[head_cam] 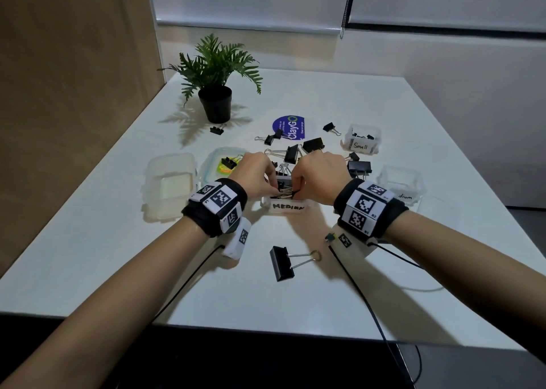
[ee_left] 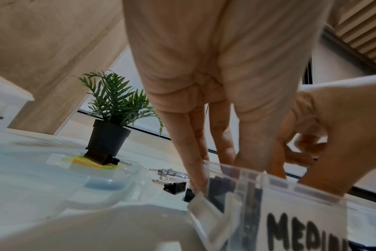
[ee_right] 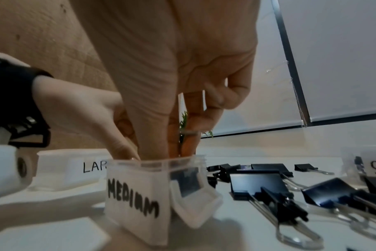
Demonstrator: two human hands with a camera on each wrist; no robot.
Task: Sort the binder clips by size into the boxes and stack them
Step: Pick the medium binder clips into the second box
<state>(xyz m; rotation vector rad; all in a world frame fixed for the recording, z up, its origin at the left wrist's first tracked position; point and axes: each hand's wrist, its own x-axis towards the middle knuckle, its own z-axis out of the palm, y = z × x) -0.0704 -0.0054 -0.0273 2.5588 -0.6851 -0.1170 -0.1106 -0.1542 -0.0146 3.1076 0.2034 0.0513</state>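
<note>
A clear box labelled MEDIUM (head_cam: 288, 207) (ee_left: 301, 224) (ee_right: 135, 203) stands at the table's middle with black binder clips inside, silver handles up. My left hand (head_cam: 273, 186) (ee_left: 206, 152) reaches down into its left side with fairly straight fingers; the tips are hidden behind the wall. My right hand (head_cam: 295, 189) (ee_right: 182, 135) dips into the right side, and a wire clip handle (ee_right: 189, 133) shows pinched between its fingers. Loose clips (head_cam: 295, 152) lie just behind the box. A large clip (head_cam: 282, 263) lies in front of it.
A box marked Small (head_cam: 362, 145) sits at the right rear, another clear box (head_cam: 401, 181) right of my right wrist. A lidded box (head_cam: 171, 181) labelled LAR… (ee_right: 90, 167) and a lid carrying a clip (head_cam: 227, 162) lie left. A potted plant (head_cam: 217, 93) stands at the back.
</note>
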